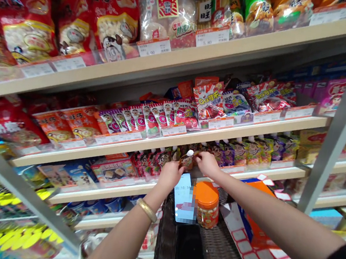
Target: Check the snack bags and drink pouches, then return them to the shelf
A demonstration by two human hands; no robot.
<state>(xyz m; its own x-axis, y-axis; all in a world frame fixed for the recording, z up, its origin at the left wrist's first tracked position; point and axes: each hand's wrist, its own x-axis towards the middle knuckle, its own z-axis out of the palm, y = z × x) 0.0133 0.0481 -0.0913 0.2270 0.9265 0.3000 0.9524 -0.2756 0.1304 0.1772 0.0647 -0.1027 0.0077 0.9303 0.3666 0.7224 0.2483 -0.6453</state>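
Note:
A small spouted jelly pouch [186, 161] with a white cap is upright between my hands, in front of a lower shelf row. My left hand [170, 173], with a gold bangle on its wrist, is closed on the pouch's left edge. Pinched at the right edge is my right hand [207, 164]. Similar capped pouches stand in rows on both sides: pink ones [156, 161] to the left, yellow and purple ones [241, 149] to the right. Just below my hands are a lit phone [185, 198] showing a timer and an orange-lidded jar [206, 203].
Bagged snacks [117, 17] fill the upper shelf [182, 53], with smaller candy bags [187, 114] below. Grey shelf posts [340, 112] rise on the right and lower left. A dark woven surface [218, 244] lies under the jar, beside an orange package [259, 224].

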